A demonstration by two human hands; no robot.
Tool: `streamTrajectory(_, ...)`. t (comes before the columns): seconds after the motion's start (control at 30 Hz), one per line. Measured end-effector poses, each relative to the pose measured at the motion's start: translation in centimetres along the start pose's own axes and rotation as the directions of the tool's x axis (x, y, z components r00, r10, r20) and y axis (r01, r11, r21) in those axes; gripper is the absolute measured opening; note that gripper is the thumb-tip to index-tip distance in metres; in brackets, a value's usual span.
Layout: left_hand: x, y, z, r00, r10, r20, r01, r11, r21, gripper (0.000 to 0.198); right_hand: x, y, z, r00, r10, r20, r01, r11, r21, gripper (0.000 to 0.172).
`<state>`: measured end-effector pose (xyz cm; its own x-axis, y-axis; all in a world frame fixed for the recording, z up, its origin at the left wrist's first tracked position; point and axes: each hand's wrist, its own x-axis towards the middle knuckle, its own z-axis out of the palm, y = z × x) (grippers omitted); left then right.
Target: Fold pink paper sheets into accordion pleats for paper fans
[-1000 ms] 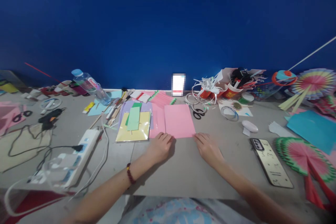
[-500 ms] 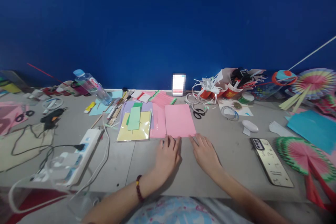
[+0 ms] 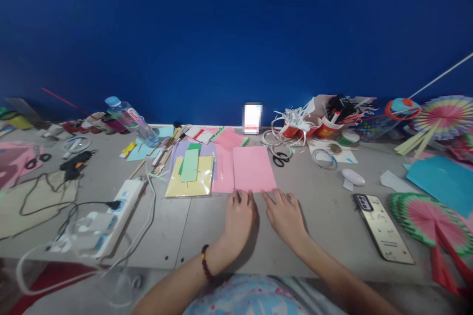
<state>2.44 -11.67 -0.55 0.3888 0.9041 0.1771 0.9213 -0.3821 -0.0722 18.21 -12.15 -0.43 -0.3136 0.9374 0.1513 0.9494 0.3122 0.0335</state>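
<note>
Near the middle of the matt grey tabletop (image 3: 325,206), as seen from the head camera, a smooth rectangular pink paper sheet (image 3: 254,169) is laid flat. The left hand (image 3: 239,219) and right hand (image 3: 284,216) are pressed palm-down side by side, fingers stretched out, nothing gripped, their tips at the sheet's near edge. A glossy yellow packet (image 3: 188,184) is placed just left of the sheet; a slim phone (image 3: 382,229) is set towards the right edge

One left hand (image 3: 239,216), one right hand (image 3: 285,216), one pink sheet (image 3: 253,170), one phone (image 3: 383,229), one bottle (image 3: 130,121), one power strip (image 3: 118,205), two scissors (image 3: 280,160) (image 3: 33,161), two fans (image 3: 421,214) (image 3: 443,114), two red cups (image 3: 290,131) (image 3: 325,130).
</note>
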Motion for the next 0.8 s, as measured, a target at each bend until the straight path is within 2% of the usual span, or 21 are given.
streamTrajectory(0.17, 1.2, -2.9, 0.3, 0.988, 0.149, 0.037, -0.147, 0.987, -0.064, 0.017, 1.1, 3.6, 1.4, 0.995, -0.07, -0.07, 0.082, 0.978, 0.192, 0.026)
streamTrajectory(0.27, 2.2, -4.7, 0.7, 0.97, 0.244, -0.002, -0.243, 0.965, -0.096, 0.014, 2.1, 5.5, 2.4, 0.989, -0.121, -0.089, 0.145, 0.923, 0.356, 0.019)
streamTrajectory(0.47, 4.0, -7.2, 1.3, 0.924, 0.383, -0.022, -0.379, 0.905, -0.192, 0.013, 4.2, 7.4, 2.9, 0.98, -0.2, -0.026, 0.179, 0.805, 0.566, 0.015)
streamTrajectory(0.57, 4.1, -7.4, 1.7, 0.897, 0.436, -0.073, -0.442, 0.885, -0.145, 0.01, 4.8, 7.7, 2.4, 0.974, -0.228, -0.022, 0.197, 0.787, 0.585, 0.015)
streamTrajectory(0.67, 3.8, -7.2, 2.3, 0.878, 0.455, -0.15, -0.472, 0.874, -0.111, 0.009, 4.9, 7.6, 1.8, 0.961, -0.276, -0.023, 0.245, 0.81, 0.533, 0.017)
streamTrajectory(0.8, 3.8, -7.2, 2.6, 0.887, 0.427, -0.178, -0.452, 0.881, -0.137, 0.007, 4.7, 7.3, 1.1, 0.946, -0.32, -0.048, 0.309, 0.849, 0.428, 0.021)
